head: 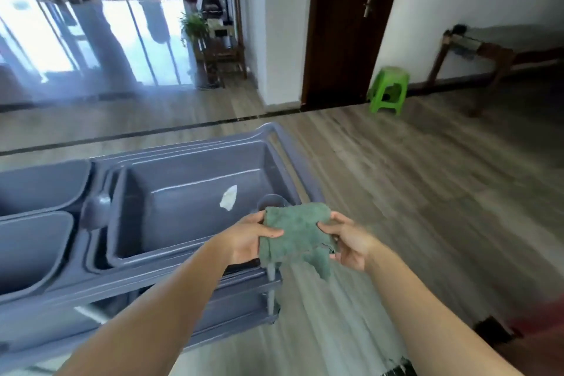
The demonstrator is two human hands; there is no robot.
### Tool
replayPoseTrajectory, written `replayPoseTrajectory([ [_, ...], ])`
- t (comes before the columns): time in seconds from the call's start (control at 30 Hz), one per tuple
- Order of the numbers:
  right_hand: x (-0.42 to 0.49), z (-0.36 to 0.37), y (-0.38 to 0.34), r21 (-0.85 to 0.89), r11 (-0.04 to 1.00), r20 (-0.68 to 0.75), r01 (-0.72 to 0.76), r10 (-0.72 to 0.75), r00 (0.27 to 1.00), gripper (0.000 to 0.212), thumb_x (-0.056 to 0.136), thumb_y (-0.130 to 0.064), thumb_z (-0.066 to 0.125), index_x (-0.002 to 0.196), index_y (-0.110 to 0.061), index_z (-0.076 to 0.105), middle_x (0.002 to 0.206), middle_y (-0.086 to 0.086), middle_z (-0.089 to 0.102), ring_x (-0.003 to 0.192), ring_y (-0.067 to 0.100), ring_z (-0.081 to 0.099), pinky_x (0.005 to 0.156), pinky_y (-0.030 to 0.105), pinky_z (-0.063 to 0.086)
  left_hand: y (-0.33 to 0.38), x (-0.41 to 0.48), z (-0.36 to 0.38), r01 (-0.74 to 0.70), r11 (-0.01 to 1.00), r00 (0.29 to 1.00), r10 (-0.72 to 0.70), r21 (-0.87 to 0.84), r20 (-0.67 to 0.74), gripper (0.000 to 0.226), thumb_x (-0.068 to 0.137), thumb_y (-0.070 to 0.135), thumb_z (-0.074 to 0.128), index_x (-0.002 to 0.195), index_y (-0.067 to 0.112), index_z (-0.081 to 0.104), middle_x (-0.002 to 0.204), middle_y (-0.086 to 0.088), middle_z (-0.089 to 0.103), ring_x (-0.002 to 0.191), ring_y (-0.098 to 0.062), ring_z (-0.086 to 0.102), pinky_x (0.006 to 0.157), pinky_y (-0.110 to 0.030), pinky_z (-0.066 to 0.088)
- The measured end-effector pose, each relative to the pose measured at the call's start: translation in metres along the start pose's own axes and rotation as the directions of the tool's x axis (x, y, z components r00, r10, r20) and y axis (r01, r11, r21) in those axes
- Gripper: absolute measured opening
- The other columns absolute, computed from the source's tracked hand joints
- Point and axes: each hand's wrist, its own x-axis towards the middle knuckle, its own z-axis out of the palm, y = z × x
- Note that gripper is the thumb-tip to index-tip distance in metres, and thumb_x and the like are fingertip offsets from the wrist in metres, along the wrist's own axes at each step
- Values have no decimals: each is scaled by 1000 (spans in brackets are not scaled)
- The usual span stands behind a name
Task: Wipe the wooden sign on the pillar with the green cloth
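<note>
Both hands, left and right, pinch opposite edges of the crumpled green terry cloth; no wooden sign or pillar is visible, so its direction cannot be told.

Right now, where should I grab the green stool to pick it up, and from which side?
Grab the green stool by the rim of its flat seat, reaching down from above. It stands upright on the floor with nothing on top, and its legs splay outward, so the seat edge looks like the easiest part to hold.
</note>
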Motion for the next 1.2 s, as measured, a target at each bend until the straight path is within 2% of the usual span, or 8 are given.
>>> replayPoseTrajectory([
  [0.23,89,95,-2,-104,992,204,-74,94,975,22,97,0,61,106,-16,72,103,11,79,86,26,78,65,40,64,2,-36,-88,-115,991,957,93,-64,-274,42,96,10,64,136,21,63,133,-13,70,121,-38,67,103,-62,49],
  [0.43,155,173,2,-136,980,252,-144,175,952,31,100,2,54,122,-14,68,109,14,78,88,28,77,70,41,64,12,-35,-162,-117,991,865,73,-59,-497,26,105,24,49,124,26,67,112,-7,77,89,-25,77,67,-43,64],
  [0.57,207,216,3,-176,966,206,-191,226,952,35,101,3,50,123,-16,69,107,10,79,87,25,77,70,40,64,19,-5,-219,-118,993,769,103,19,-631,29,106,19,47,128,15,65,97,-14,73,56,-23,65,33,-20,42],
  [0.63,231,239,3,-191,955,167,-229,261,951,37,101,3,49,125,-18,67,111,10,78,89,25,76,67,40,63,25,13,-250,-92,995,746,97,43,-659,30,106,16,47,129,10,65,102,-20,73,65,-27,63,38,-27,48],
  [0.77,272,279,21,-183,934,23,-306,316,949,43,99,7,44,128,-19,62,127,13,67,110,34,67,72,46,59,27,48,-307,21,998,704,32,65,-710,30,104,14,49,128,8,66,117,-20,74,102,-36,72,90,-54,59],
  [0.87,295,294,42,-163,909,-98,-383,371,923,45,96,10,41,121,-22,61,126,12,64,117,36,62,76,47,55,21,67,-337,193,966,662,2,174,-749,35,99,21,52,131,19,66,124,-13,72,116,-34,67,101,-42,54],
  [1.0,317,297,67,-215,861,-144,-460,438,887,44,95,7,42,118,-23,64,120,9,69,111,32,66,86,51,55,1,87,-352,347,911,597,-29,225,-802,44,98,27,52,142,24,58,138,-11,65,129,-34,59,104,-34,46],
  [1.2,328,296,66,-416,801,-138,-431,413,900,26,93,-6,49,105,-20,68,97,6,72,81,24,67,57,31,54,-10,96,-357,456,866,529,-75,208,-846,52,97,37,53,146,17,51,142,-16,62,130,-38,57,95,-31,46],
])
